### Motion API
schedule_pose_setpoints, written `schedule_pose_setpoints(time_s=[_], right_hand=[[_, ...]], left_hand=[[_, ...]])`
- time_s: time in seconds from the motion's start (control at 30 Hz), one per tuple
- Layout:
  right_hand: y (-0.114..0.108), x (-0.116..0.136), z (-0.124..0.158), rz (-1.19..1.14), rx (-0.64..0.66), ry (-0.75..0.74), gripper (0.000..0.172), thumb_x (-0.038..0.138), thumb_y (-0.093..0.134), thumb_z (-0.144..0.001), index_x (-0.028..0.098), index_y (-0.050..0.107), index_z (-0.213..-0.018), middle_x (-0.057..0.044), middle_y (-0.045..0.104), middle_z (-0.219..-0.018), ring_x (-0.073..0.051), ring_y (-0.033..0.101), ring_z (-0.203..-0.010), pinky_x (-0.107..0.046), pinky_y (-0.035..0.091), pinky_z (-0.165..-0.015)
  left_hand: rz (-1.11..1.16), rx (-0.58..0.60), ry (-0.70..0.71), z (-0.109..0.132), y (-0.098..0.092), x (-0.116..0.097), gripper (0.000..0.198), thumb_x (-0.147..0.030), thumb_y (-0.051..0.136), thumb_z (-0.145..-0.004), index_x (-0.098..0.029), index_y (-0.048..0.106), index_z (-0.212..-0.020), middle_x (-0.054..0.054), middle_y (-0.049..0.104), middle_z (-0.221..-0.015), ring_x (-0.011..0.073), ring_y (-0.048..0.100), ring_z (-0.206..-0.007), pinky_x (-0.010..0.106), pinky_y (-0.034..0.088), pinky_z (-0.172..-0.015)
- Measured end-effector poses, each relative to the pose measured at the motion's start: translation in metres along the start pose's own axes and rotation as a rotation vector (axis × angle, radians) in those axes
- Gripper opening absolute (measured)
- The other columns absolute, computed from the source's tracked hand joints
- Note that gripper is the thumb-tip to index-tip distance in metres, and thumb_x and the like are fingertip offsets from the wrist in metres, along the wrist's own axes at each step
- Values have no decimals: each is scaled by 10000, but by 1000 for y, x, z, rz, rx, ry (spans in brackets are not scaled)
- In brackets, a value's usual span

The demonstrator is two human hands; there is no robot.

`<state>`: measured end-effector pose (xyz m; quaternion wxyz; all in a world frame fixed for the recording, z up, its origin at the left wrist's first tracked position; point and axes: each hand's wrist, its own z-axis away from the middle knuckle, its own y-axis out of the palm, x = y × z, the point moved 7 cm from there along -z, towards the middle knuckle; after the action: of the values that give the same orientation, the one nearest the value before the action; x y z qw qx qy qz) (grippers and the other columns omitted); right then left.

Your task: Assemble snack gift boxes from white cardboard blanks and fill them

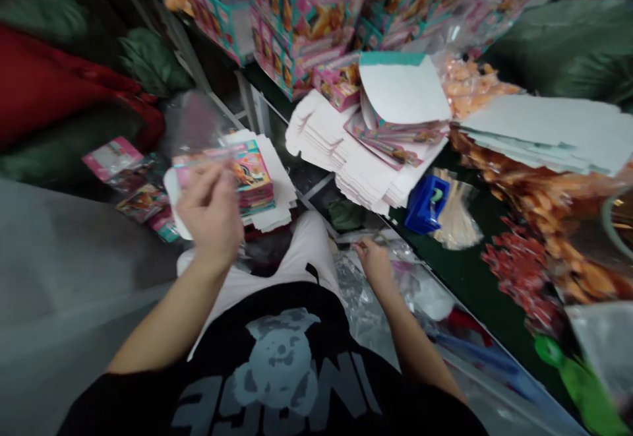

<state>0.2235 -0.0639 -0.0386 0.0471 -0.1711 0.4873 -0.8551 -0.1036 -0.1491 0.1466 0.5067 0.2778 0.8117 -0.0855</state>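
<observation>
My left hand [210, 208] is closed in a pinch at the left, blurred by motion. A clear plastic bag [195, 119] stands up from its fingers. Right behind the hand is a stack of printed cards or flat packs [256, 182], resting on white cardboard sheets [274, 215] beside my knee. Low at the table's near edge, my right hand [374, 263] has its fingers drawn together. Whatever lies between them is too small to make out. Loose clear plastic bags [363, 304] lie below that hand.
Pink and teal printed boxes [331, 10] are piled at the back. On the green table [455, 278] are white folded cartons [346, 159], a blue tape dispenser [428, 202], bagged wooden sticks [457, 215], red pieces [521, 274] and orange pieces [588, 271]. Printed packs [143, 202] lie at left.
</observation>
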Motion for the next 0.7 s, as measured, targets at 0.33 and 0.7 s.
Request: schedule_pose_setpoints(time_s=[0.33, 0.7], right_hand=[[-109, 212, 17, -1282, -96, -695, 831, 543, 860, -594, 285, 502, -1298, -93, 587, -1277, -271, 570, -1171, -389, 485, -910], [-126, 235, 3, -1422, -469, -435, 224, 391, 680, -739, 204, 609, -839, 14, 607, -813, -136, 590, -745, -328, 496, -766]], left_hand=[[-255, 144, 251, 15, 17, -17, 249, -171, 645, -893, -291, 757, -1080, 16, 633, -892, 137, 601, -853, 294, 513, -774], [-472, 271, 427, 35, 35, -5, 360, -296, 474, -960, -104, 698, -1165, 158, 674, -1033, 227, 643, -975, 392, 576, -876]])
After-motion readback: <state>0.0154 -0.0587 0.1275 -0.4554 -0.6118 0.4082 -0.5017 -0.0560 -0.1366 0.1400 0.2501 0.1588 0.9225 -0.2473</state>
